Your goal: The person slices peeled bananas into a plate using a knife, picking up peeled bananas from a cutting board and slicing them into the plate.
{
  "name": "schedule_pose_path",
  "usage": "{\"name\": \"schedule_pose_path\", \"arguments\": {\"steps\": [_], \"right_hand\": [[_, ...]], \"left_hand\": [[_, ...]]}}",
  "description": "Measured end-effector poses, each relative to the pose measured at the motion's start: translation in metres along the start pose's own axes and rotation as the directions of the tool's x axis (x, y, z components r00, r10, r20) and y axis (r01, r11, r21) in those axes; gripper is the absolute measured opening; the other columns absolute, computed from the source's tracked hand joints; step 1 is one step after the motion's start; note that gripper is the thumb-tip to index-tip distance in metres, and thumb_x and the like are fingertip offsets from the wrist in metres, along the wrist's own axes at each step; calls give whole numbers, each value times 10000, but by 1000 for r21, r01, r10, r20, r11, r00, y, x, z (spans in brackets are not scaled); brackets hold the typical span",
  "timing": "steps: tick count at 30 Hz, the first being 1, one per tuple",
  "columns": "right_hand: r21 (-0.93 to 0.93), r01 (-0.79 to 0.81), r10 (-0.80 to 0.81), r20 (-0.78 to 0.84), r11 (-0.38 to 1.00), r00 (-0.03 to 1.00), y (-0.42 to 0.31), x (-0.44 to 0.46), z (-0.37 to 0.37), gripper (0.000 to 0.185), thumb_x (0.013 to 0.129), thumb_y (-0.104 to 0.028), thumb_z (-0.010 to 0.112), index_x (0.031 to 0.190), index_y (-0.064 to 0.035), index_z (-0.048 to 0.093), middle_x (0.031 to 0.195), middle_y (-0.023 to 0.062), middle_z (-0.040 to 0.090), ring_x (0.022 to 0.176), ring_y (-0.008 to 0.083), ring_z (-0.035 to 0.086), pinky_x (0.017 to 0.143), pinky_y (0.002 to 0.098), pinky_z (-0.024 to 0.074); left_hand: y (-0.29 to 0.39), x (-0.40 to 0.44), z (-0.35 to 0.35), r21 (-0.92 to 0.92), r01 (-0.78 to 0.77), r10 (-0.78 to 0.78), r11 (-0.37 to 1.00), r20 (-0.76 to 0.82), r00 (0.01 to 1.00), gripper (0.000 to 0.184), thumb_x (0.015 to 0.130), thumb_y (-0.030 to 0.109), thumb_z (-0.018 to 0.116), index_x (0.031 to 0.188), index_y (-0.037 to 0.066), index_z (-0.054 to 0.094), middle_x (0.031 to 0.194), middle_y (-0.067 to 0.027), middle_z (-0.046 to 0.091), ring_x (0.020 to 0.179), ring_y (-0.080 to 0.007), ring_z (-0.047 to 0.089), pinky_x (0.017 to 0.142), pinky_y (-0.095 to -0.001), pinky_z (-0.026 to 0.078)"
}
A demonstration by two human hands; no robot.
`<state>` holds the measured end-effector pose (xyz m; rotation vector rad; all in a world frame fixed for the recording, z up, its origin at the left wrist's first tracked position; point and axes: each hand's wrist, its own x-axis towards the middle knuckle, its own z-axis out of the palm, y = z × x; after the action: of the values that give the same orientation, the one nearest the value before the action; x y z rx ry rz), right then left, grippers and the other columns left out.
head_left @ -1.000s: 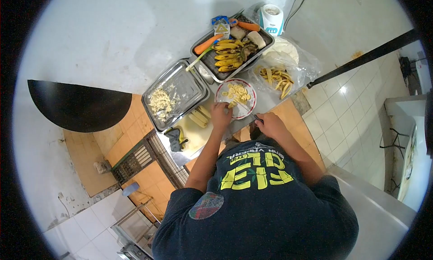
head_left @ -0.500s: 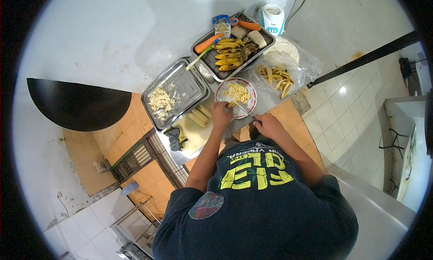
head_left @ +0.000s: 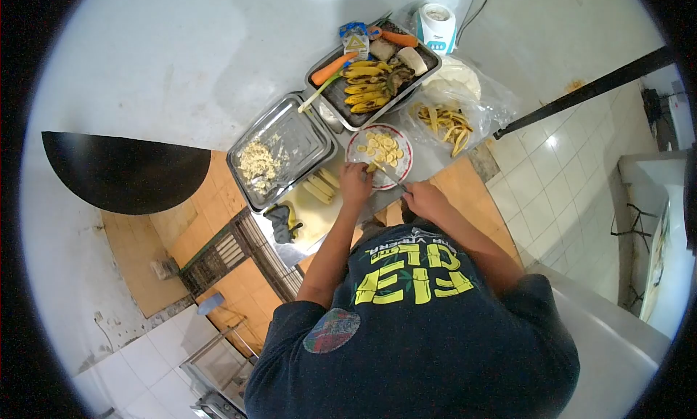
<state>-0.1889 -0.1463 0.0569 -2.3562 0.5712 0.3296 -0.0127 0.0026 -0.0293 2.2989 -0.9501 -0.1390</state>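
Note:
Over the near edge of a white plate with a red rim (head_left: 409, 157), my left hand (head_left: 356, 181) is closed on a piece of peeled banana (head_left: 372, 168). My right hand (head_left: 427, 201) grips a knife (head_left: 394, 176) by its handle, the blade reaching over the plate near that piece. Several banana slices (head_left: 381, 147) lie on the plate. Left of my left hand, peeled bananas (head_left: 318, 189) rest on a pale board (head_left: 314, 214). A dark bundle with some yellow (head_left: 282, 223), its kind unclear, sits at the board's left end.
A metal tray (head_left: 308, 121) holds pale crumbly pieces (head_left: 258, 165). Behind, another tray (head_left: 308, 74) carries a bunch of bananas (head_left: 367, 85) and carrots (head_left: 332, 69). Banana peels (head_left: 444, 125) lie in a clear plastic bag (head_left: 497, 103). A white-and-blue appliance (head_left: 436, 30) stands at the back.
My right hand and the knife have shifted slightly, and the blade sits at a somewhat different angle over the plate. My left hand stays at the plate's near edge.

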Motion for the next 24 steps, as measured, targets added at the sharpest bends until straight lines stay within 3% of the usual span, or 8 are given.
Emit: {"name": "schedule_pose_path", "arguments": {"steps": [8,14,20,24], "right_hand": [[51,-80,82,-33,996,996,-18,-16,-27,284,911,-266,613,1006,-12,698,916,254,693,897,440,668,800,524,539],[-98,-104,106,14,990,994,-5,-19,-42,317,931,-289,585,1071,-29,699,941,251,697,904,440,676,795,538,545],[78,-5,9,-49,997,999,-7,-18,-36,318,914,-265,622,1100,-18,695,930,271,682,900,455,652,815,513,524],[64,-15,16,-21,998,1000,-9,-16,-28,335,913,-268,625,1136,-29,697,970,274,682,941,439,654,845,499,525]], "left_hand": [[10,0,-6,-4,42,-43,999,-17,999,224,737,136,785,938,59,727,950,-123,720,1083,-365,584,964,-454,455],[2,-1,0,-23,27,-27,999,-1,1000,242,745,139,787,962,54,724,958,-132,718,1096,-363,581,961,-455,454],[7,1,-7,-19,36,-36,999,17,999,223,747,119,783,951,52,725,946,-126,720,1078,-355,581,952,-446,456],[6,2,-7,-10,10,-10,1000,8,1000,210,742,106,781,939,57,725,939,-113,720,1065,-346,579,950,-441,455]]}}
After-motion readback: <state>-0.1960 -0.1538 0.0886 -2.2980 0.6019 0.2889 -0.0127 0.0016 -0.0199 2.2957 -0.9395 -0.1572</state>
